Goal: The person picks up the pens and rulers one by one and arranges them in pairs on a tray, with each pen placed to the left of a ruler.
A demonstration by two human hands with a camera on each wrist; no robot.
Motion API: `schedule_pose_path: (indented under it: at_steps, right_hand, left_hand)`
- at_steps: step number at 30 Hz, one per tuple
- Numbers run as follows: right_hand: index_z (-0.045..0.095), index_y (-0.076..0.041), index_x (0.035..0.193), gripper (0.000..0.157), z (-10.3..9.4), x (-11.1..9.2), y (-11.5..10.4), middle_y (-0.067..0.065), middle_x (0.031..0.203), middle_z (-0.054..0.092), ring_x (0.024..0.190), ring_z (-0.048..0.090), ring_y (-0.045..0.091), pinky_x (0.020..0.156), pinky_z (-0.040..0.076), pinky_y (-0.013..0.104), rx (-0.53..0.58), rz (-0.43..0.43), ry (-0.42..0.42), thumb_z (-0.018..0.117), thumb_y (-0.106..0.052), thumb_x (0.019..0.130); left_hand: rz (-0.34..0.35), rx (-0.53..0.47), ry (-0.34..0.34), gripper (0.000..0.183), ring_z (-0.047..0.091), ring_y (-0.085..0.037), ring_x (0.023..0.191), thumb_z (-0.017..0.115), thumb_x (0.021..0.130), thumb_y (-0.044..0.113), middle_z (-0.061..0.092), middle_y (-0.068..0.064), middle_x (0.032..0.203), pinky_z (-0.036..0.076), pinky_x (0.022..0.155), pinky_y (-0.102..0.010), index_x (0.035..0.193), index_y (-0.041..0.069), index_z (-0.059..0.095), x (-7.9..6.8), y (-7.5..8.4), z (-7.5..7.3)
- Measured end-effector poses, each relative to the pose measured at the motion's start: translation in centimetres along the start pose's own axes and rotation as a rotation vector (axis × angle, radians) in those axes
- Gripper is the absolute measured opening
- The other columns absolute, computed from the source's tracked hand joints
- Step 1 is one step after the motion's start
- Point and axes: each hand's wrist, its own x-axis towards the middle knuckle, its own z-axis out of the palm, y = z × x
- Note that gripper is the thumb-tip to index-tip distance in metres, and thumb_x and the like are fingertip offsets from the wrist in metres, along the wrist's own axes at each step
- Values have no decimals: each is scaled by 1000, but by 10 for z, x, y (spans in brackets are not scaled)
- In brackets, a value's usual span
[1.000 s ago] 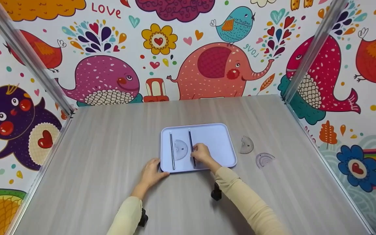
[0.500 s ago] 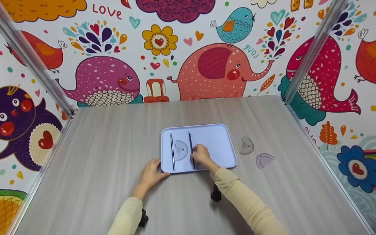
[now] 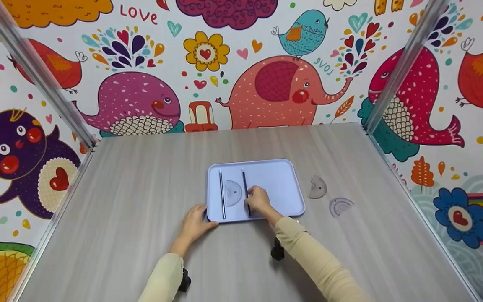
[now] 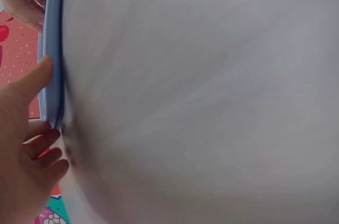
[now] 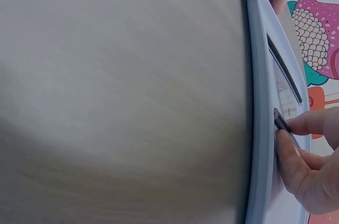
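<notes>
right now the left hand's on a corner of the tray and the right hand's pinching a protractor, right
No: the right hand pinches a dark pencil, as the right wrist view shows; the left hand is on a corner of the tray.

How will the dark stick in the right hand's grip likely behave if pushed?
Slim and straight, the dark stick is probably light and stiff. Being rod-like, it may roll if the right hand loosens its grip, though the raised rim of the tray would likely stop it.
</notes>
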Motion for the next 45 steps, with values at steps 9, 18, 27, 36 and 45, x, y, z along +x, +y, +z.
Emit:
schedule_pose_path:
  at_steps: [9, 18, 27, 36, 45]
  right_hand:
    - [62, 8, 98, 34, -79, -59, -103, 10, 70, 60, 60, 55, 20, 57, 49, 31, -1, 18, -23, 63, -1, 66]
    - [58, 8, 104, 36, -113, -83, -124, 3, 63, 55, 56, 47, 11, 55, 44, 27, -78, -94, -23, 65, -4, 71]
    - [56, 6, 110, 42, -120, -102, -124, 15, 86, 60, 77, 59, 29, 67, 50, 41, -210, -193, -43, 63, -19, 78]
    - [50, 3, 122, 49, -133, -122, -123, 23, 115, 53, 107, 50, 39, 88, 43, 49, -382, -249, -92, 52, -33, 88]
    - [41, 0, 133, 60, -147, -139, -103, 31, 134, 34, 120, 33, 50, 97, 27, 64, -514, -385, -87, 54, -37, 87]
  left_hand:
    - [30, 1, 24, 63, 55, -38, 100, 80, 64, 22, 58, -25, 106, 44, 90, -47, 109, -14, 56, 0, -1, 1]
    - [28, -9, 20, 61, 54, -38, 100, 80, 64, 22, 58, -25, 106, 43, 90, -49, 110, -11, 57, 1, -1, 0]
    - [22, -3, 7, 61, 53, -39, 101, 79, 64, 23, 58, -25, 107, 42, 91, -49, 110, -11, 58, 0, 0, 0]
    - [26, -2, 16, 60, 53, -40, 103, 79, 64, 23, 58, -26, 107, 41, 92, -49, 108, -12, 58, 1, 0, 0]
    - [3, -10, -4, 60, 52, -41, 104, 79, 65, 22, 57, -27, 109, 40, 93, -50, 110, -12, 57, 1, 0, 0]
